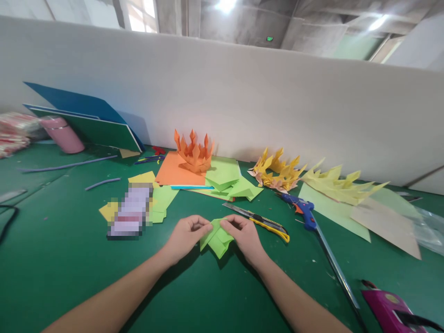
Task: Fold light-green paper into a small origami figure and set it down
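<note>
Between my hands is a folded piece of light green paper (pixel 219 239), its lower tip pointing toward me. My left hand (pixel 187 236) pinches its upper left edge with thumb and fingers. On the other side, my right hand (pixel 244 236) pinches the upper right edge. A yellow-handled utility knife (pixel 265 223) lies just beyond my right hand, blade toward the left. Several more green paper pieces (pixel 225 178) lie behind the hands, partly over a stack of orange paper (pixel 168 169).
An orange paper crown (pixel 196 155) stands on the stack; yellow (pixel 277 171) and pale yellow (pixel 347 185) crowns stand farther right. A blue glue gun (pixel 305 210) lies right of the knife. A pixelated phone-like object (pixel 132 210), pink bottle (pixel 64 134) and magenta device (pixel 388 307) also occupy the green table.
</note>
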`<state>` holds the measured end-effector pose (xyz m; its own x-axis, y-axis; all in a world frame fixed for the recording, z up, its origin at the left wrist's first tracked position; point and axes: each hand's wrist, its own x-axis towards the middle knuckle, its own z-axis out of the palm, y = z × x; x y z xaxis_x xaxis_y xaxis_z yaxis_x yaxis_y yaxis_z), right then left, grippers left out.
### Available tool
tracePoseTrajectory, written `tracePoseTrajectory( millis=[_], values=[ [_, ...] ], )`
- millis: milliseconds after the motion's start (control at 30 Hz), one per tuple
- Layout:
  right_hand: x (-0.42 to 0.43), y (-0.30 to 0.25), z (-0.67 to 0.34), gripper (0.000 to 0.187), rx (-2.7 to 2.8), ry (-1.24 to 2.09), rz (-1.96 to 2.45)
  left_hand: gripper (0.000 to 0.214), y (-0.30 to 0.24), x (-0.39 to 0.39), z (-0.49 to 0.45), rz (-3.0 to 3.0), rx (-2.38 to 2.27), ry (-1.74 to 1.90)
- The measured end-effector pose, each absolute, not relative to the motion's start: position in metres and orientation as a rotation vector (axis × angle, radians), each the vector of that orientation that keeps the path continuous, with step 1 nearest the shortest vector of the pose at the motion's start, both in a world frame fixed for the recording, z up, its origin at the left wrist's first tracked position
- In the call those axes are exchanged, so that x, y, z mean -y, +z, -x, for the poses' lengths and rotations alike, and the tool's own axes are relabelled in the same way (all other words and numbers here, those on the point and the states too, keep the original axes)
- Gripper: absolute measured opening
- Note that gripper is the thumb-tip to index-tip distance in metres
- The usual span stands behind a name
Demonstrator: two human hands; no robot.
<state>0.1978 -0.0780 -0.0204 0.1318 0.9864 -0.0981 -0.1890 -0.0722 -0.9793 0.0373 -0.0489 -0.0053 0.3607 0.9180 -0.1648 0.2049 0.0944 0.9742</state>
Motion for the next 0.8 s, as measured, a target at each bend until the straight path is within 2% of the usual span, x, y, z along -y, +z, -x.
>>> tracePoseTrajectory(
  millis=[300,800],
  values=[
    [0.0786,-0.0185,-0.1963,0.030,1.009,1.208,1.183,0.032,-0.0031,0.0488,-0.0372,-1.386,-1.082,0.714],
    [0.0795,-0.0202,-0.1945,0.027,1.119,1.122,1.255,0.024,-0.0032,0.0502,-0.0385,-1.517,-1.115,0.741]
  ],
)
